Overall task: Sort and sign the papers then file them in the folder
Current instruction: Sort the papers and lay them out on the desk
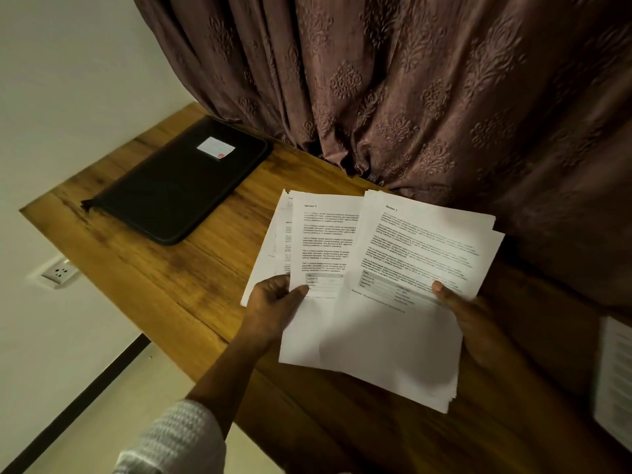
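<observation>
Sorting looks half done; the left hand point(273, 302) and right hand point(468, 319) each grip some of the white printed paper sheets point(393, 302), fanned out near the flat black zip folder point(178, 186); the folder lies closed; maybe another blurry sheet point(615, 371) lies farther off; signing and filing are left.

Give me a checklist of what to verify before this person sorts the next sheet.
1. Left hand grips the fanned white printed papers: ok.
2. Right hand holds their right side, thumb on top: ok.
3. Headings readable for sorting: "Section 5" shows on one sheet, but the sheets behind it are mostly covered: cannot tell.
4. Flat black folder with a white label ready for filing: it lies closed on the brown wooden table: not ok.
5. Pen for signing: none in view: not ok.
</observation>
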